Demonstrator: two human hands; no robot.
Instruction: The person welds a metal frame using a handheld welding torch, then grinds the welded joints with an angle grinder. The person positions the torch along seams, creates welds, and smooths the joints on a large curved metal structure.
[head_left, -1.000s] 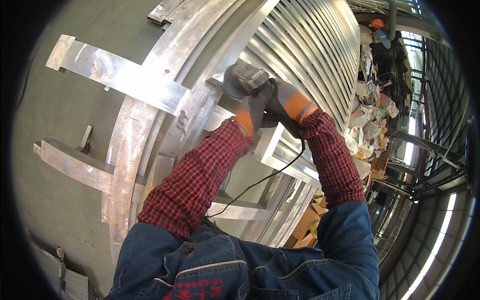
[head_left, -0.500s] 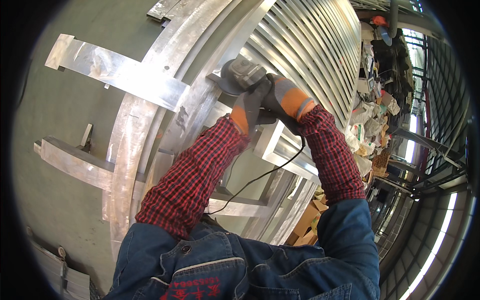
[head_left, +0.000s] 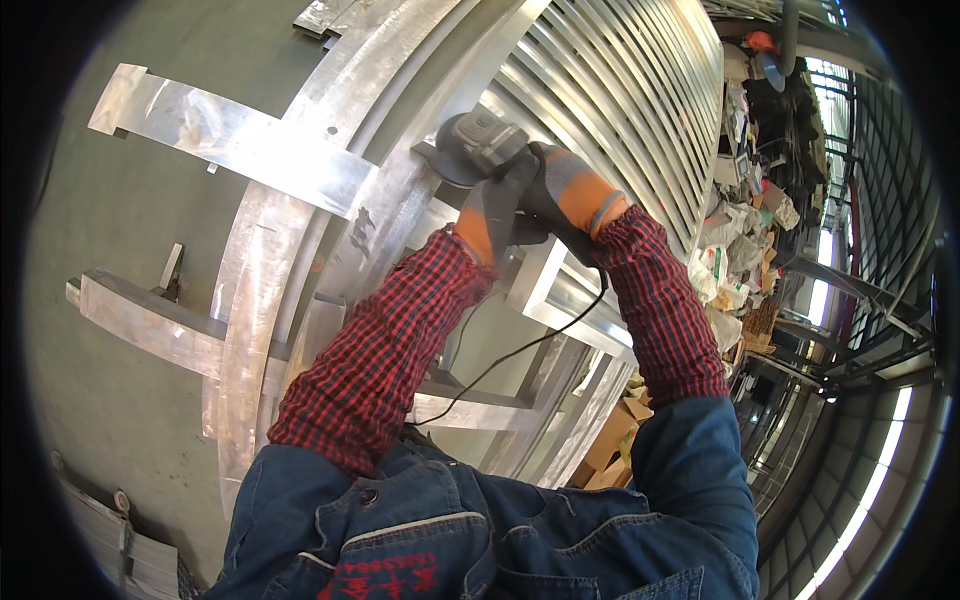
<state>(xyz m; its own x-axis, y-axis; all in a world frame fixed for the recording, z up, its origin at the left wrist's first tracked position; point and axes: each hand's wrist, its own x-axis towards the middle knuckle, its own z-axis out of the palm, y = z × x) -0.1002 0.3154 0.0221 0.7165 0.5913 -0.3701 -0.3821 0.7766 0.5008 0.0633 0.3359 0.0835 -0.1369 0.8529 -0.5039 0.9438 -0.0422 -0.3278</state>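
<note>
Both my hands, in grey and orange work gloves, are closed around an angle grinder (head_left: 484, 140). My left hand (head_left: 492, 212) wraps its body from the near left side, and my right hand (head_left: 572, 190) grips it just to the right, fingers partly hidden. The grinder's dark round disc or guard lies on the left, at the edge of a silvery metal frame (head_left: 400, 195); whether the disc touches the metal I cannot tell. From beneath my right hand a black power cord (head_left: 540, 345) loops down toward my body. Beyond the grinder rises a panel of parallel metal slats (head_left: 600, 90).
Wide metal bars (head_left: 250, 150) cross the frame on the left, above a grey-green floor (head_left: 130, 220). A heap of bags and scrap (head_left: 730, 240) lines the right side. Cardboard boxes (head_left: 612, 450) stand near my right elbow.
The grinder and both hands have shifted very slightly up and left. My grip on the grinder stays the same.
</note>
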